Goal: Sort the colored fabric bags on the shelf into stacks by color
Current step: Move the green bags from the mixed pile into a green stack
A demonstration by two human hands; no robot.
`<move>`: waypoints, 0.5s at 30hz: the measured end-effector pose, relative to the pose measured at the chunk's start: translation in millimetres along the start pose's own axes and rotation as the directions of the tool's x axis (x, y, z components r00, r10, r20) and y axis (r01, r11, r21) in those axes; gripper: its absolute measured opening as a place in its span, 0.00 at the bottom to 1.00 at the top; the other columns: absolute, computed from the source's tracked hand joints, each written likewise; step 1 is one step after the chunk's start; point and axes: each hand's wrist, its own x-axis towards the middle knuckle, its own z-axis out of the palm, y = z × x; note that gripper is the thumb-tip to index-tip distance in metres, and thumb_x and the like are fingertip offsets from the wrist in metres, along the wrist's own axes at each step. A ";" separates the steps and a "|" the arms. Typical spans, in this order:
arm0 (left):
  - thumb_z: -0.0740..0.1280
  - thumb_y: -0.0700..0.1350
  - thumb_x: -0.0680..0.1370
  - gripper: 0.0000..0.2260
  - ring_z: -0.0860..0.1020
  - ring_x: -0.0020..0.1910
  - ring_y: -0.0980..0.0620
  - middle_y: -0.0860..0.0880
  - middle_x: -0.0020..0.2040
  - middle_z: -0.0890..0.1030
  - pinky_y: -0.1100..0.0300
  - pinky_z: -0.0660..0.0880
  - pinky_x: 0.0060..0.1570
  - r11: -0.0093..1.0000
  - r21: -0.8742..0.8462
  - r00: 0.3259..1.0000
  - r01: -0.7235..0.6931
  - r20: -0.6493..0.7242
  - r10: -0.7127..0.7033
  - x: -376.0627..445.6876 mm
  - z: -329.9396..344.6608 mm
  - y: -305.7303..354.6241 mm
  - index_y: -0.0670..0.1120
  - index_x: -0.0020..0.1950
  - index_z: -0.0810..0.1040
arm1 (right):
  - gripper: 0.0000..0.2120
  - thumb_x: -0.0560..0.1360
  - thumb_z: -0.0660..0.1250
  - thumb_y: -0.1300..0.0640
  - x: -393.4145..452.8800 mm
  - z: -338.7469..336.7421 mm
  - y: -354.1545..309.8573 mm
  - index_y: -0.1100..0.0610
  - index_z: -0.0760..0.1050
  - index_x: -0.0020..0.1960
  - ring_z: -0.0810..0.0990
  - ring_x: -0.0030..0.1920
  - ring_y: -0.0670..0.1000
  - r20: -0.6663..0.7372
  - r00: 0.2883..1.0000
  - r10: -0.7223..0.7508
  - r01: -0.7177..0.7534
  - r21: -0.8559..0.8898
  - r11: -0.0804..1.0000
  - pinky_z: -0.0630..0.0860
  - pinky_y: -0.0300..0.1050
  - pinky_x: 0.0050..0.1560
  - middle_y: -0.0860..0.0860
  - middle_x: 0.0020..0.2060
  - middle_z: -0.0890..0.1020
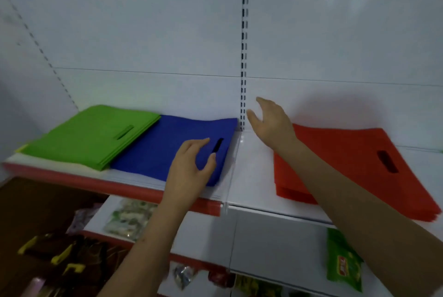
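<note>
Three stacks of flat fabric bags lie on the white shelf [251, 176]. A green stack [79, 138] sits at the left, a blue stack [165, 143] beside it partly under its edge, and a red stack [340, 152] at the right. My left hand [189, 167] rests on the near right part of the blue stack, fingers loosely spread beside its handle slot. My right hand [271, 121] hovers open above the bare shelf between the blue and red stacks, holding nothing. My right forearm crosses over the red stack's near left part.
A slotted upright post [243, 56] divides the white back panel. A yellow edge [20, 149] peeks out under the green stack. Lower shelves hold packaged goods [127, 220], a green packet [342, 263] and dark items with yellow handles [60, 256].
</note>
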 end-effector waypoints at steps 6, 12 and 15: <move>0.67 0.49 0.80 0.16 0.75 0.56 0.55 0.51 0.59 0.76 0.56 0.73 0.59 0.995 0.001 0.982 0.096 -0.161 -0.095 21.5 -107.9 -111.0 0.47 0.67 0.77 | 0.28 0.81 0.61 0.46 20.8 101.7 -114.8 0.62 0.65 0.75 0.69 0.71 0.58 0.139 0.986 -0.097 0.094 0.026 0.995 0.66 0.53 0.71 0.58 0.71 0.71; 0.67 0.49 0.80 0.16 0.74 0.60 0.50 0.48 0.61 0.77 0.53 0.72 0.60 0.973 0.087 0.948 0.212 -0.260 -0.183 37.1 -203.1 -225.0 0.47 0.66 0.78 | 0.28 0.81 0.60 0.43 43.5 197.6 -215.2 0.59 0.65 0.75 0.69 0.70 0.57 0.225 0.972 -0.068 0.077 -0.031 0.997 0.66 0.53 0.69 0.56 0.71 0.71; 0.68 0.50 0.78 0.18 0.74 0.61 0.45 0.44 0.61 0.77 0.50 0.72 0.61 0.938 0.200 0.924 0.282 -0.321 -0.210 51.5 -229.3 -275.0 0.44 0.66 0.78 | 0.33 0.80 0.58 0.39 51.3 234.6 -242.6 0.59 0.63 0.76 0.67 0.71 0.60 0.251 0.968 0.000 0.028 -0.108 0.994 0.66 0.54 0.69 0.58 0.73 0.69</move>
